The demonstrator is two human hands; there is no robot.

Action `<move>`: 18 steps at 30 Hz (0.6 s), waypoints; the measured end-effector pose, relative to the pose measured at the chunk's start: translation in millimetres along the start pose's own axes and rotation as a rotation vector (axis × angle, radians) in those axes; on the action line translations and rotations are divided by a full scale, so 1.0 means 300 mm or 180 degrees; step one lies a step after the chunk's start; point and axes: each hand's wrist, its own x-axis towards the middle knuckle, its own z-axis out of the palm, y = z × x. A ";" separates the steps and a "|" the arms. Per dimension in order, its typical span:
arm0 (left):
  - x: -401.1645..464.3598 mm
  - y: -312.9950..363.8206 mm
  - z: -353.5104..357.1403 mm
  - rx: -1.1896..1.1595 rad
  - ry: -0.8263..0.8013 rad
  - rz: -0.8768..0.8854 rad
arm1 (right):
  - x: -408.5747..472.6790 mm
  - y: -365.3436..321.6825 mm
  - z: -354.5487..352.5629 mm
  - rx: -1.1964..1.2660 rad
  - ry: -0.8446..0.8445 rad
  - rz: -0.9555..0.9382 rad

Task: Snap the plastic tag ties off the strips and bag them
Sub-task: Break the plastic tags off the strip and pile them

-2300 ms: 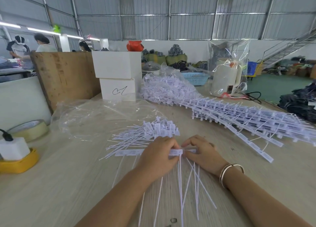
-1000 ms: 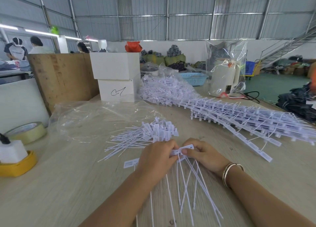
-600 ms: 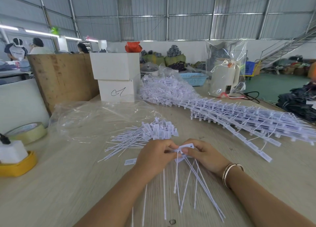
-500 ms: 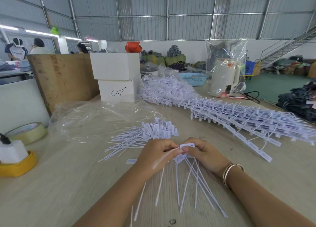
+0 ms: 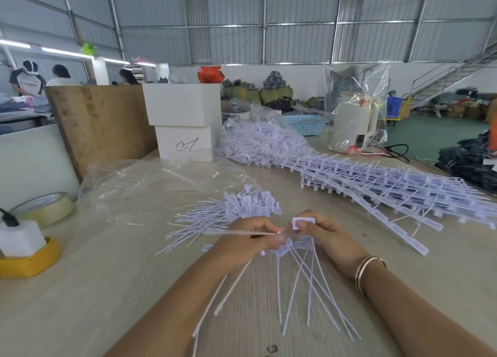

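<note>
My left hand (image 5: 242, 242) and my right hand (image 5: 326, 238) meet near the table's front edge over a bunch of white tag ties (image 5: 301, 281) whose thin tails fan out toward me. My right hand pinches the square white head of one tie (image 5: 303, 223). My left hand grips a thin white stick (image 5: 236, 232) that points left. A pile of loose ties (image 5: 236, 211) lies just beyond my hands. Uncut strips of ties (image 5: 390, 192) are stacked to the right. A clear plastic bag (image 5: 150, 187) lies flat at the left.
Two stacked white boxes (image 5: 185, 125) and a wooden board (image 5: 99, 122) stand behind the bag. A tape roll (image 5: 44, 208) and a yellow holder (image 5: 29, 260) are at the left edge. A bagged heap of ties (image 5: 258, 141) and a wrapped kettle (image 5: 355, 122) stand at the back.
The long strip my hands held has been broken up; its ties now hang as a bunch. My left hand has drawn a thin stick out to the left, and my right hand has lifted one tie head.
</note>
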 end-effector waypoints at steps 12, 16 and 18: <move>-0.028 0.008 0.041 0.2489 0.0379 0.0587 | 0.015 0.033 0.025 -0.2290 -0.0099 0.0182; -0.028 0.009 0.047 0.2580 0.0436 0.0596 | 0.003 0.011 0.027 -0.2102 0.0006 -0.0024; -0.028 0.011 0.051 0.2627 0.0466 0.0635 | 0.000 0.002 0.028 -0.1982 -0.0027 -0.0084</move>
